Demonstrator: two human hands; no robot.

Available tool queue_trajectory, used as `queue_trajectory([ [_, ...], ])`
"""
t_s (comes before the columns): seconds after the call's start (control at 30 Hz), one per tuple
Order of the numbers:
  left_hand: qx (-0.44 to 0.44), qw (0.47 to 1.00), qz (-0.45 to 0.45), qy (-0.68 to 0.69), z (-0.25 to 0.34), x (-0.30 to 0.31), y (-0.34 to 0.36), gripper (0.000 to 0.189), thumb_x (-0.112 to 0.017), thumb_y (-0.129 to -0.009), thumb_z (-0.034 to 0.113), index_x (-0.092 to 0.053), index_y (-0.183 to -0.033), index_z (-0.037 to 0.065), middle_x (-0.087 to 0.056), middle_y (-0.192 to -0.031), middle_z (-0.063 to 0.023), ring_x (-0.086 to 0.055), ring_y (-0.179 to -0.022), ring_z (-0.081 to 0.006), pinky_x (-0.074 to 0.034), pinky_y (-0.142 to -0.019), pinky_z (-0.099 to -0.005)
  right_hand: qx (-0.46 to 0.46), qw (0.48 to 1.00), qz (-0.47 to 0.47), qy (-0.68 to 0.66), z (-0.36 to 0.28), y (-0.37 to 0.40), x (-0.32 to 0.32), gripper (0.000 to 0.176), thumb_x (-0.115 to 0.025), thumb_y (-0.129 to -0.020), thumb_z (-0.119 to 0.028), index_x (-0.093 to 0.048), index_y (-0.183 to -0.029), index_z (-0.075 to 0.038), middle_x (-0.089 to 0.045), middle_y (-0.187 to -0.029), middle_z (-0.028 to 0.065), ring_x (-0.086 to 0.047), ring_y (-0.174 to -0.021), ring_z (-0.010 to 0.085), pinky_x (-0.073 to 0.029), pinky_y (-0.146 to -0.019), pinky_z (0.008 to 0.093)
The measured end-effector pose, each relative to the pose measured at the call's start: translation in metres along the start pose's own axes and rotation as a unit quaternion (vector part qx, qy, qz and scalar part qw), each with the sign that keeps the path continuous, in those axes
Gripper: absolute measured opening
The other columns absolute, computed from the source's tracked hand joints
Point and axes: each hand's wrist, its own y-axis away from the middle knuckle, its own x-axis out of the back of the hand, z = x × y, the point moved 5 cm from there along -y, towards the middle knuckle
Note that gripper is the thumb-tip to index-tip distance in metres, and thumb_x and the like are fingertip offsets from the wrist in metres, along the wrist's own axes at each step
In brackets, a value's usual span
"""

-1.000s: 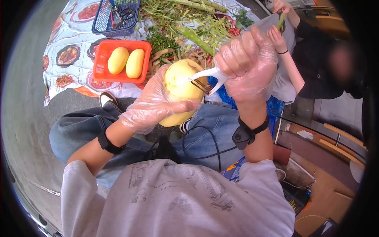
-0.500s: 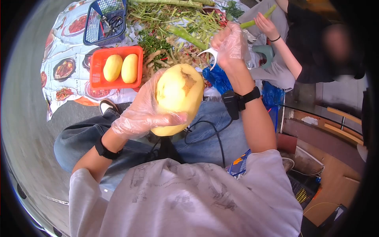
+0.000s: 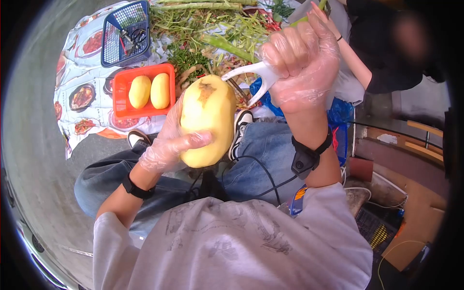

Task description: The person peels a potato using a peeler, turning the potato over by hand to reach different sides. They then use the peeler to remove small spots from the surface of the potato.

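Note:
My left hand [image 3: 169, 142], in a clear plastic glove, is wrapped round the side of a large peeled potato [image 3: 208, 123]. The potato is yellow and upright, with a brown patch near its top end. My right hand [image 3: 304, 65], gloved the same way, grips the handle of a white Y-shaped peeler [image 3: 263, 79]. The peeler's forked head points left towards the potato's upper right side. Its blade sits just right of the potato, seemingly apart from it.
A red basket [image 3: 118, 106] holds two peeled potatoes [image 3: 160, 91]. Behind it, a blue basket [image 3: 107, 55] contains dark tools. Peelings and green stalks [image 3: 193, 7] cover the patterned cloth [image 3: 72, 116]. At the right, another person's hand [image 3: 325, 19] holds a green stalk.
My right hand has come closer and lower, with the peeler now beside the potato. The potato has shifted slightly left and stands more upright.

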Motion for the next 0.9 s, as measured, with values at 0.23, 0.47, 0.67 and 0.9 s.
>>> queue_trajectory([
  [0.23, -0.005, 1.000, -0.002, -0.002, -0.004, -0.001, -0.005, 0.103, -0.085, -0.071, 0.025, -0.030, -0.156, 0.006, -0.055, -0.136, -0.0109, -0.058, -0.123, -0.0237, -0.051, -0.104, -0.0400, -0.025, 0.998, 0.036, -0.035, 0.028, 0.000, 0.002, 0.051, -0.042, -0.105, -0.033, -0.032, -0.057, -0.017, -0.022, -0.049, -0.0022, -0.020, -0.046, 0.0143, -0.022, -0.048, 0.0325],
  [0.47, 0.004, 0.999, 0.009, -0.033, 0.009, 0.007, 0.004, 0.114, -0.092, -0.060, 0.039, -0.035, -0.152, 0.003, -0.057, -0.136, -0.0130, -0.060, -0.123, -0.0244, -0.053, -0.102, -0.0402, 0.091, 0.948, 0.272, 0.139, 0.023, -0.025, 0.104, 0.045, -0.056, -0.098, -0.025, -0.036, -0.059, -0.013, -0.031, -0.051, -0.0004, -0.035, -0.046, 0.0158, -0.029, -0.047, 0.0329],
  [0.67, -0.025, 0.998, 0.000, -0.061, 0.017, -0.002, 0.005, 0.119, -0.094, -0.059, 0.035, -0.033, -0.155, 0.002, -0.056, -0.139, -0.0118, -0.058, -0.126, -0.0236, -0.047, -0.108, -0.0393, 0.133, 0.890, 0.167, 0.404, 0.012, -0.017, 0.060, 0.044, -0.058, -0.098, -0.021, -0.037, -0.061, -0.011, -0.034, -0.053, -0.0009, -0.036, -0.046, 0.0136, -0.030, -0.047, 0.0321],
  [0.9, -0.029, 0.974, -0.031, -0.223, 0.008, -0.010, -0.004, 0.090, -0.091, -0.073, 0.013, -0.041, -0.148, 0.003, -0.056, -0.135, -0.0066, -0.054, -0.123, -0.0146, -0.044, -0.109, -0.0329, -0.058, 0.994, -0.097, -0.007, 0.009, -0.007, 0.006, 0.048, -0.046, -0.108, -0.032, -0.047, -0.065, -0.009, -0.041, -0.051, 0.0047, -0.039, -0.044, 0.0197, -0.035, -0.049, 0.0325],
])
